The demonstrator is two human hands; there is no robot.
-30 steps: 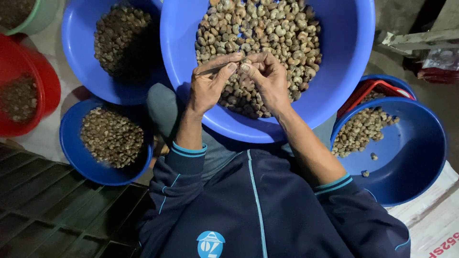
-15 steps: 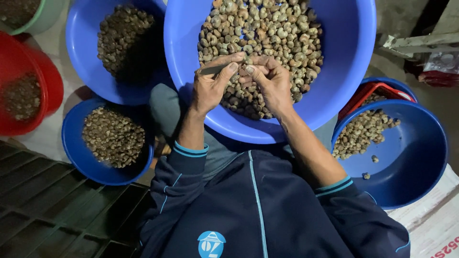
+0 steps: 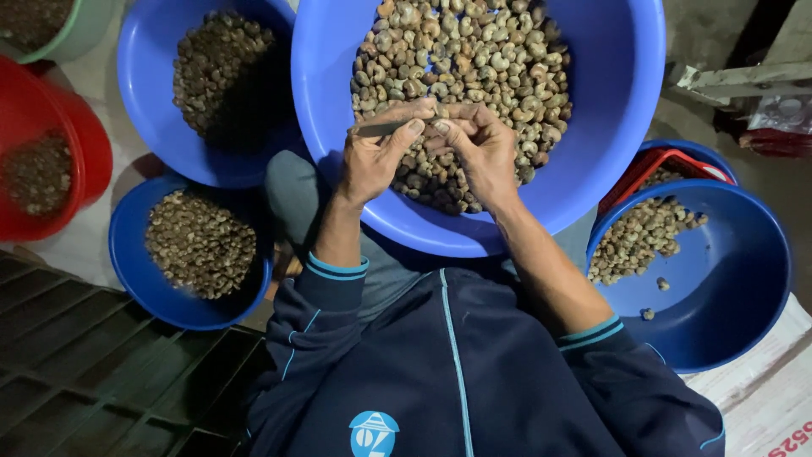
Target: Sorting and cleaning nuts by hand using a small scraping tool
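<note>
- The left hand (image 3: 372, 161) has its grip closed on a thin metal blade (image 3: 378, 129), tip pointing at the other hand.
- The right hand (image 3: 484, 156) pinches what looks like a single nut (image 3: 436, 125) at its fingertips.
- Both hover over the big blue basin (image 3: 609, 93) heaped with nuts.

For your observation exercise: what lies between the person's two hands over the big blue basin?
In the head view, the left hand and right hand meet at the fingertips, pinching one small nut between them.

Over a large blue plastic basin (image 3: 609, 101) of brown nuts (image 3: 474, 59), the left hand (image 3: 372, 156) grips a thin metal blade (image 3: 378, 129) beside the right hand (image 3: 482, 148), which pinches one nut.
</note>
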